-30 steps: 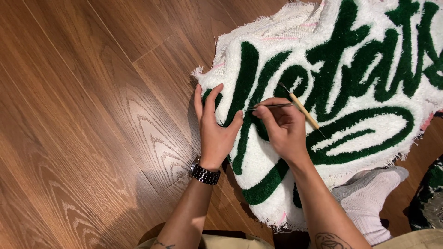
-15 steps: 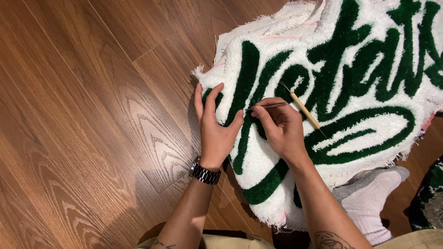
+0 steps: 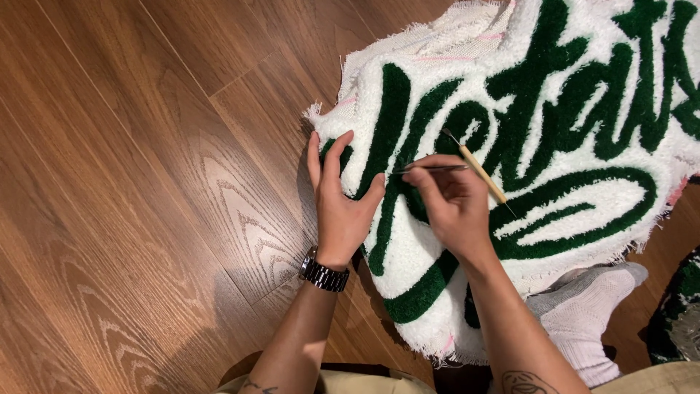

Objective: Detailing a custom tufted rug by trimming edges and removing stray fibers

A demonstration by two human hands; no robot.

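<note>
Left hand [image 3: 341,208] lies spread flat on the tufted rug [image 3: 583,109]; right hand [image 3: 452,208] pinches thin tweezers [image 3: 432,169].

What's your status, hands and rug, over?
Left hand flat on white-and-green tufted rug. Right hand pinching thin metal tool and wooden-handled tool. Nothing blocking.

Floor [image 3: 146,182]: wood-look planks, warm reddish-brown, with bold arched grain; fills the left and centre of the frame.
Plank seams: thin dark lines run diagonally from upper left toward lower right; one short cross joint sits at upper centre.
Surface finish: smooth, low sheen.
Light: soft and even from above; a pale glare band crosses the upper left planks.
Shadow: a dim patch lies on the floor at lower centre.
Walls, windows, furniture: outside the field of view.
</note>
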